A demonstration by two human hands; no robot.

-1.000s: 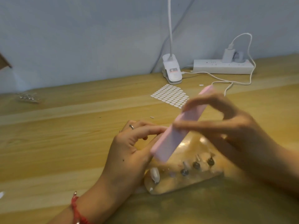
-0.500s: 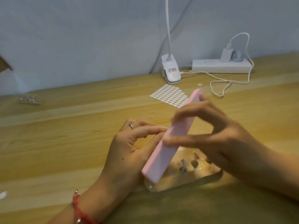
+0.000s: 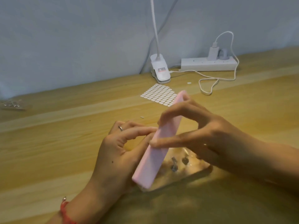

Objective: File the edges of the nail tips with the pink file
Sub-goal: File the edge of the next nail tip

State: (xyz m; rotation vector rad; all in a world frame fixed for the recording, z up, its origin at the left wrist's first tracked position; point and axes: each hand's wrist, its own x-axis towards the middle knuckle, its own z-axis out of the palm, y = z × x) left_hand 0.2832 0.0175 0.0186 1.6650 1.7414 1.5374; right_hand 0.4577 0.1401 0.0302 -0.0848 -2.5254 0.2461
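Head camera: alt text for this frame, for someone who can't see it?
A person's right hand holds a pink file tilted over a wooden table, its edge against the pinched fingertips of the left hand; whatever they pinch is hidden. Under the hands sits a clear stand with small pegs.

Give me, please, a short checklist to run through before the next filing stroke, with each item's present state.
1. Grip on the tool: the right hand pinches the pink file between thumb and fingers near its middle. Ok.
2. Nail tip against the file: the left hand brings thumb and forefinger to the file's edge, but the nail tip itself is hidden. Cannot tell.
3. File angle: tilted, near end low over the clear holder, far end raised. Ok.
4. Holder placement: it lies flat on the wooden table. Ok.
5. Stroke path: the white cable and the sheet of adhesive tabs lie beyond the file. Ok.
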